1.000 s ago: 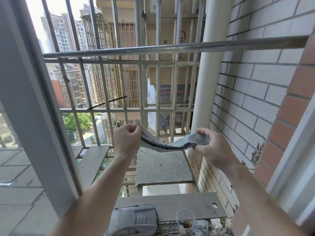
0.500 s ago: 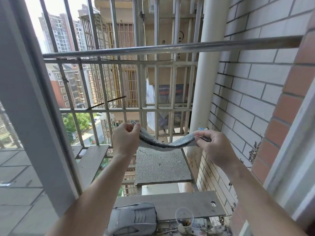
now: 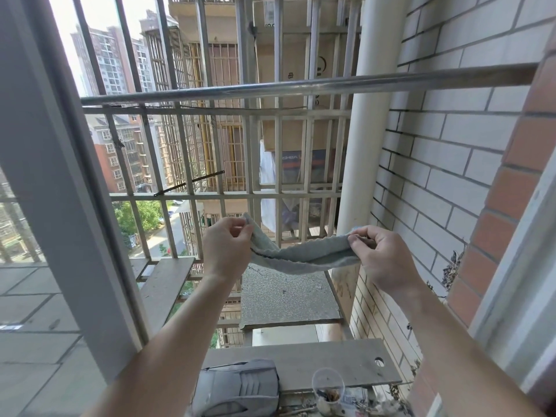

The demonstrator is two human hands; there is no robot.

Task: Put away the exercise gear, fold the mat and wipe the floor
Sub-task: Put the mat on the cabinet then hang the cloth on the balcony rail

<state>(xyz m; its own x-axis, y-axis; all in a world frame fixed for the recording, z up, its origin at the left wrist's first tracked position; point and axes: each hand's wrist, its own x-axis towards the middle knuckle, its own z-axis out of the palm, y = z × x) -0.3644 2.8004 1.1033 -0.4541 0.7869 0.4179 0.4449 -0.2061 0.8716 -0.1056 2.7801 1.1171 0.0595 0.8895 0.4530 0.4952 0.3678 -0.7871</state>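
I hold a grey cloth (image 3: 304, 255) stretched between my two hands, out past the window frame (image 3: 45, 176) and in front of the metal grille (image 3: 279, 194). My left hand (image 3: 227, 246) has its fingers curled and pinches one end of the cloth, which pokes up just above my thumb. My right hand (image 3: 383, 255) pinches the other end between thumb and fingers, with the knuckles turned toward me. The cloth sags a little in the middle and looks folded lengthwise, with a dark stitched edge along its lower side. It hangs in the air, touching nothing but my hands, well below the shiny round rail (image 3: 301, 85) that crosses from the window frame to the brick wall (image 3: 436, 176). A white pipe (image 3: 358, 145) runs down beside that wall, just behind my right hand. Under the cloth lies a speckled stone slab (image 3: 285, 296), and nearer to me a grey plank (image 3: 316, 362) with a round hole near its right end. At the bottom edge a grey padded thing (image 3: 237, 389), which I cannot make out clearly, sits beside a clear plastic cup (image 3: 328, 389) with bits of dry debris inside.
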